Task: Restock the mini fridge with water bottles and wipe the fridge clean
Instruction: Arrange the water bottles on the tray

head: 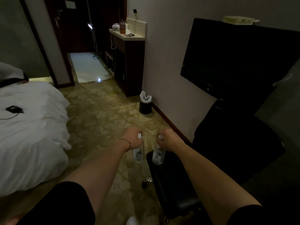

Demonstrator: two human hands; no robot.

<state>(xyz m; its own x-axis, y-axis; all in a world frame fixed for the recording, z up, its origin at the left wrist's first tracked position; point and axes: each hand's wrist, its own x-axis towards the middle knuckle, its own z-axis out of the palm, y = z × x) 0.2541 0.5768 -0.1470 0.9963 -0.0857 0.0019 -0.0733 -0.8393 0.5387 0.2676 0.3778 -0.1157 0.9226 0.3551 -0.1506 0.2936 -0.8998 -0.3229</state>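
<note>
I hold two clear water bottles with white caps by their necks, hanging upright in front of me. My left hand [132,138], with a thin bracelet on the wrist, grips the left bottle [138,154]. My right hand [167,139] grips the right bottle [158,157], which hangs over the edge of a black chair. No mini fridge can be made out in the dim room; a dark cabinet [129,62] with open lower shelves stands further down the right wall.
A white bed [32,135] fills the left side. A black office chair [227,151] stands close on the right under a wall-mounted TV [235,57]. A black bin [145,104] stands by the wall, and a yellow cable [112,101] lies on the patterned carpet.
</note>
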